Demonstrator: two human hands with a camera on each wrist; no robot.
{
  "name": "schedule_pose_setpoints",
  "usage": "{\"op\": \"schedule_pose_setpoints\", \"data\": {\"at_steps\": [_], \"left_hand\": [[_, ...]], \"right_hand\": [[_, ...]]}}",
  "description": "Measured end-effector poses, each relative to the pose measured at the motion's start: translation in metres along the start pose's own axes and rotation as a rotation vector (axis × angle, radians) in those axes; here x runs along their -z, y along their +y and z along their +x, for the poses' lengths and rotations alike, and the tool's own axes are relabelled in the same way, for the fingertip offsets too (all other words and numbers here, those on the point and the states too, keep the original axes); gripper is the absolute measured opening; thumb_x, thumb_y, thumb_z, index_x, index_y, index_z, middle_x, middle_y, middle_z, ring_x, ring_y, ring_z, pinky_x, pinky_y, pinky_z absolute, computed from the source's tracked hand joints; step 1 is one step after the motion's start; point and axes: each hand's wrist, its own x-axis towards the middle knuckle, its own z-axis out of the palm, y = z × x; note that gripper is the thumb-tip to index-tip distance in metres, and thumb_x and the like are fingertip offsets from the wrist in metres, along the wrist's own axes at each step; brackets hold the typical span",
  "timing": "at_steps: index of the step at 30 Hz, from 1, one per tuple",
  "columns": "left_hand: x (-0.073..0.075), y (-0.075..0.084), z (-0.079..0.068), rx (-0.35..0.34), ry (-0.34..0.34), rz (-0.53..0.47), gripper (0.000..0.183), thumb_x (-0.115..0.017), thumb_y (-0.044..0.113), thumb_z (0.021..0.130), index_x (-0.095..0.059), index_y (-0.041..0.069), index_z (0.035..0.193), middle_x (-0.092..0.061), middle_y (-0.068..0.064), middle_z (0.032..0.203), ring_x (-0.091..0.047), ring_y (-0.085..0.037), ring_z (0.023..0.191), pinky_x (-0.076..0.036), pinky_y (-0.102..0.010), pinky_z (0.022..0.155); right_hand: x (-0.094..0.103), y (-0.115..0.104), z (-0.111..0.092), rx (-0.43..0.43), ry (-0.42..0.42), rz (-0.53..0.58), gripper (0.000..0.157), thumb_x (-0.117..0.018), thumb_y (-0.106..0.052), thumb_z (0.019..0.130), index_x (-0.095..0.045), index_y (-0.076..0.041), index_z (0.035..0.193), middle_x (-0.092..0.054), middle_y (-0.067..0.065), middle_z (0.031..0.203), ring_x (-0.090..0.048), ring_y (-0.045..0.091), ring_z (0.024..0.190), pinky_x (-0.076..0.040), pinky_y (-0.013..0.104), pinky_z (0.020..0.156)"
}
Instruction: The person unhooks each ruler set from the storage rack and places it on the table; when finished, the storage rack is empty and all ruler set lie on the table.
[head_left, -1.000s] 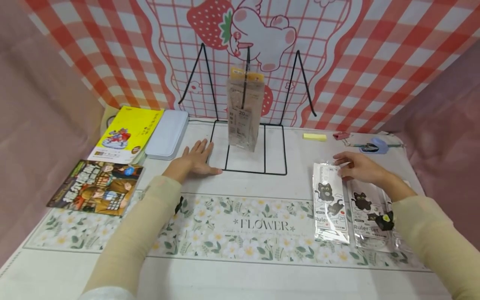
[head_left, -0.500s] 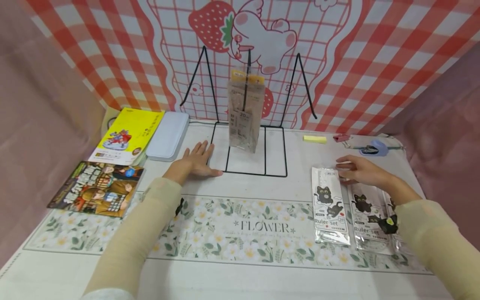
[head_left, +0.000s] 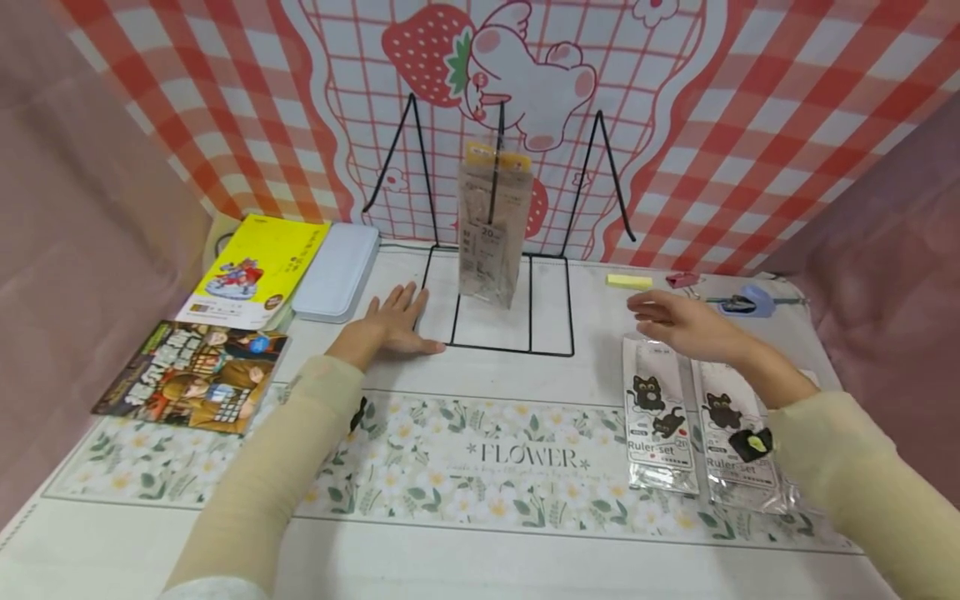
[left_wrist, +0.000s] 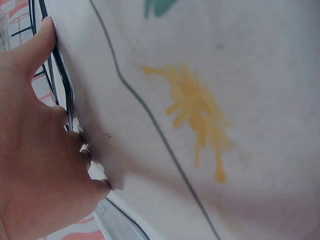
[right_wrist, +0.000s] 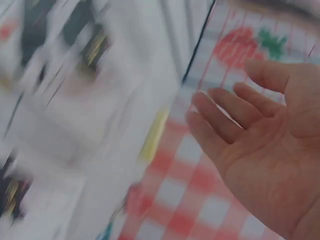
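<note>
My left hand [head_left: 393, 322] lies with fingers spread on the white tabletop, at the left side of a black wire display rack [head_left: 551, 354]. Its thumb reaches the rack's front left corner; the left wrist view shows the thumb [left_wrist: 37, 42] against the black wire. From the rack's middle prong hangs a clear packet with a yellow top [head_left: 491, 242]. My right hand [head_left: 686, 325] is raised over the tops of the ruler set packets at right, its fingers loosely bent and holding nothing. Beneath it lie a ruler set packet [head_left: 660, 417] and another ruler set packet [head_left: 738, 433], partly covered.
At left are a yellow booklet [head_left: 258, 262], a pale blue case [head_left: 337, 271] and a picture-covered booklet [head_left: 198, 375]. Behind my right hand lie a yellow strip [head_left: 628, 282], a red clip [head_left: 681, 280] and a blue item [head_left: 753, 302]. A checked cloth [head_left: 795, 125] hangs behind the rack.
My right hand has left the top edge of the nearer ruler set packet, moving left and toward the back. The left hand stays in place by the rack.
</note>
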Motion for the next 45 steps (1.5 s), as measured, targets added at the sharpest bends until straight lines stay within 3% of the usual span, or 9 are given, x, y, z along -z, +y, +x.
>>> {"op": "schedule_pose_setpoints", "data": {"at_steps": [7, 13, 17, 24, 35, 45], "left_hand": [[0.0, -0.002, 0.0, -0.004, -0.002, -0.008, 0.107, -0.052, 0.069, 0.085, 0.009, 0.017, 0.156, 0.018, -0.01, 0.164, 0.015, -0.031, 0.153, 0.007, -0.057, 0.125], [-0.001, -0.002, -0.002, -0.007, 0.002, -0.012, 0.107, -0.052, 0.068, 0.086, 0.008, 0.016, 0.156, 0.016, -0.011, 0.164, 0.014, -0.032, 0.153, 0.007, -0.058, 0.124], [-0.001, -0.002, -0.004, -0.018, 0.012, -0.013, 0.107, -0.052, 0.069, 0.085, 0.008, 0.016, 0.156, 0.016, -0.011, 0.164, 0.013, -0.033, 0.153, 0.007, -0.059, 0.124], [0.003, -0.003, -0.005, -0.018, 0.008, -0.015, 0.108, -0.052, 0.07, 0.085, 0.008, 0.016, 0.156, 0.018, -0.011, 0.164, 0.015, -0.032, 0.153, 0.007, -0.058, 0.124], [0.002, -0.001, -0.003, -0.017, 0.0, -0.017, 0.109, -0.052, 0.071, 0.084, 0.008, 0.016, 0.156, 0.018, -0.011, 0.164, 0.015, -0.032, 0.153, 0.007, -0.058, 0.124], [0.001, 0.0, -0.003, -0.023, 0.005, -0.014, 0.108, -0.052, 0.07, 0.085, 0.009, 0.016, 0.156, 0.019, -0.011, 0.164, 0.015, -0.033, 0.153, 0.008, -0.059, 0.123]], "right_hand": [[-0.028, -0.05, 0.035, 0.174, 0.186, -0.042, 0.043, -0.051, -0.021, 0.1, -0.045, -0.003, 0.139, -0.055, 0.018, 0.138, -0.055, 0.035, 0.126, -0.045, 0.052, 0.108], [-0.04, -0.08, 0.062, 0.358, 0.404, 0.097, 0.05, -0.057, -0.014, 0.097, -0.039, 0.0, 0.141, -0.058, 0.022, 0.131, -0.058, 0.035, 0.118, -0.051, 0.048, 0.1], [-0.041, -0.101, 0.074, 0.434, 0.461, 0.109, 0.056, -0.06, -0.012, 0.095, -0.035, 0.001, 0.143, -0.056, 0.022, 0.129, -0.058, 0.033, 0.115, -0.054, 0.046, 0.096], [-0.041, -0.132, 0.088, 0.478, 0.543, 0.125, 0.054, -0.059, -0.015, 0.096, -0.034, 0.0, 0.141, -0.058, 0.018, 0.123, -0.061, 0.027, 0.108, -0.057, 0.041, 0.088], [-0.034, -0.149, 0.113, 0.58, 0.852, 0.144, 0.026, -0.053, -0.008, 0.097, -0.051, 0.002, 0.121, -0.064, 0.018, 0.094, -0.063, 0.022, 0.079, -0.051, 0.02, 0.064], [-0.035, -0.149, 0.111, 0.585, 0.843, 0.143, 0.034, -0.055, 0.003, 0.093, -0.052, 0.001, 0.127, -0.062, 0.019, 0.098, -0.062, 0.022, 0.079, -0.05, 0.015, 0.064]]}}
